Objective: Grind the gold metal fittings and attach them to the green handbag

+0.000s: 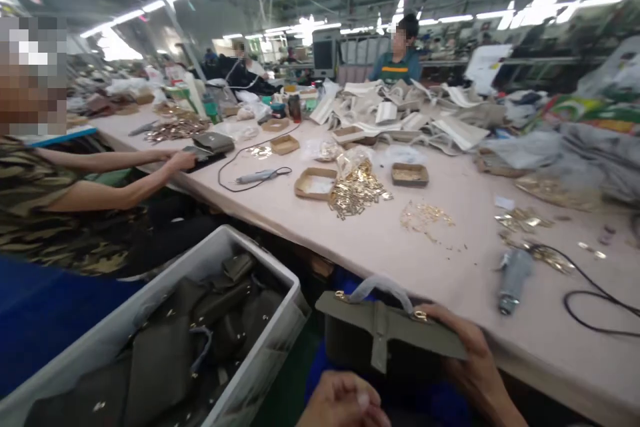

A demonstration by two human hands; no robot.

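A dark olive handbag (pixel 350 340) with a flap, a centre strap and gold ring fittings is upright in front of me, below the table edge. Clear plastic wraps its raised handle (pixel 383 288). My right hand (pixel 467 353) grips the bag's right end, with the fingers on the flap's top corner. Below the bag's lower left side is my left hand (pixel 345 400), its fingers curled together; whatever they may hold is hidden. A grey electric screwdriver (pixel 515 280) lies on the table to the right of the bag.
At left stands a white crate (pixel 295 287) of similar bags. The table (pixel 310 233) carries gold metal pieces (pixel 357 193), small cardboard trays (pixel 315 183), a second screwdriver (pixel 255 177) and pale bag parts (pixel 400 113). A co-worker in camouflage (pixel 115 197) handles a bag at far left.
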